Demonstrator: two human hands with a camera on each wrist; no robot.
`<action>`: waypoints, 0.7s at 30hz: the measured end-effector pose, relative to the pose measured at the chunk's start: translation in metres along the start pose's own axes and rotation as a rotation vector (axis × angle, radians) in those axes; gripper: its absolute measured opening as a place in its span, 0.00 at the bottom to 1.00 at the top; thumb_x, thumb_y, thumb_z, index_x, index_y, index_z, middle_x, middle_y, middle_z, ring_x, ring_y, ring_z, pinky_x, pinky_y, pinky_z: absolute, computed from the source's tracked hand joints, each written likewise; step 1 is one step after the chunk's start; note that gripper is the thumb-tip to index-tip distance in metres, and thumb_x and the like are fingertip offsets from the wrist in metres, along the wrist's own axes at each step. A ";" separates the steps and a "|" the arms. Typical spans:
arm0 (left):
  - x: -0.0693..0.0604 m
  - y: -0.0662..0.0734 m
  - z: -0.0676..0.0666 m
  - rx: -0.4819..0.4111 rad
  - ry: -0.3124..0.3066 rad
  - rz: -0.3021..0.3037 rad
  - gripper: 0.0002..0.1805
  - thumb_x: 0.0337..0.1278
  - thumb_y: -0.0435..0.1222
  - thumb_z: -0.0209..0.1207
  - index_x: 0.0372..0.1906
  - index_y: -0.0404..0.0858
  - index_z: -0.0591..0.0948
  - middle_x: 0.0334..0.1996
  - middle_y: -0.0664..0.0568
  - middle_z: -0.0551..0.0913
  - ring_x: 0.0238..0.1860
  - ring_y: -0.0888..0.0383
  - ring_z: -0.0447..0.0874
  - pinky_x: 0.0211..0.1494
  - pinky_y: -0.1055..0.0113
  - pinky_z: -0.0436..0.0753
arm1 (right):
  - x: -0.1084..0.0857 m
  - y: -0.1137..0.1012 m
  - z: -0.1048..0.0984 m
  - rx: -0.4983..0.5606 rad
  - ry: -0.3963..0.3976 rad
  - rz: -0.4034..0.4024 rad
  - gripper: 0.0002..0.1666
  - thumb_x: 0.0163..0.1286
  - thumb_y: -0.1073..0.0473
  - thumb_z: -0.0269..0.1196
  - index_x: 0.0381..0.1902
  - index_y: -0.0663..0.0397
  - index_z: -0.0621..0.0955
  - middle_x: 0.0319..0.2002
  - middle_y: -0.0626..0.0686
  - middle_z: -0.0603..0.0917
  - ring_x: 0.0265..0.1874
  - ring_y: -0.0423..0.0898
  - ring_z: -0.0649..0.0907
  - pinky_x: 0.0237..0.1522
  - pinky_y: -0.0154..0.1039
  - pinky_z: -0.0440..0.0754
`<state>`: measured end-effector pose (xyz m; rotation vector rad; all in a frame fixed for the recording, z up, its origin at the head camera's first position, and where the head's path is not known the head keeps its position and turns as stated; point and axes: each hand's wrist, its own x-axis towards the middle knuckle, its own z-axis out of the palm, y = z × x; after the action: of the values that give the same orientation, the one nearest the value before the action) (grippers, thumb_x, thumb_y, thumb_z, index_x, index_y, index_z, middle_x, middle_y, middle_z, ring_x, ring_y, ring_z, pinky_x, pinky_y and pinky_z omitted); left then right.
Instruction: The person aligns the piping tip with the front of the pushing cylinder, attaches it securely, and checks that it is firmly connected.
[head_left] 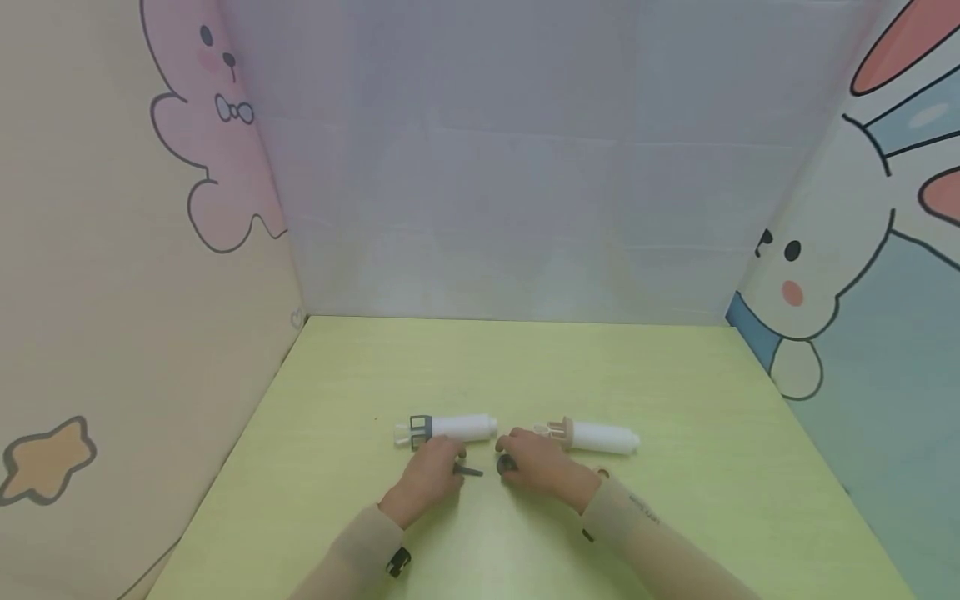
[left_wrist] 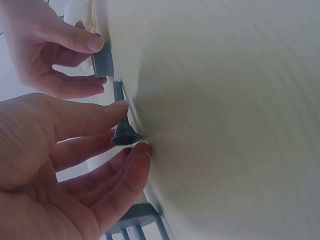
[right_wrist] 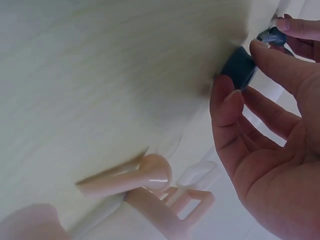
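a person's two hands work low over a pale yellow table [head_left: 517,358]. the left hand [head_left: 427,475] pinches a dark, flared nozzle [left_wrist: 125,135], its thin end towards the right hand [head_left: 543,460], which grips a dark cap [left_wrist: 103,61] by its edges. nozzle and cap are near but apart. beyond the hands lie a grey-collared tube [head_left: 461,428] and a beige-collared tube [head_left: 603,437]. the step seems to be handling loose parts, perhaps for fitting; joining them would call for lining up nozzle and cap with both grips steady.

on lime table [head_left: 525,367] | grey-collared tube [head_left: 461,427] | tan-collared tube [head_left: 603,437] | tan piece [head_left: 603,472]
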<state>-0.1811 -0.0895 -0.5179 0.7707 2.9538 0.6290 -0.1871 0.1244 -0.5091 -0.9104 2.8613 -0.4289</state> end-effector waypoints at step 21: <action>0.005 0.002 0.002 -0.091 0.184 0.049 0.05 0.44 0.27 0.66 0.25 0.39 0.82 0.24 0.55 0.80 0.28 0.58 0.78 0.35 0.63 0.78 | -0.009 0.009 -0.002 0.482 0.200 0.048 0.16 0.61 0.66 0.67 0.47 0.60 0.79 0.42 0.52 0.80 0.36 0.47 0.83 0.36 0.37 0.80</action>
<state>-0.1840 -0.0849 -0.5184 0.8216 3.0503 0.8769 -0.1850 0.1377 -0.5094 -0.7393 2.7326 -1.1970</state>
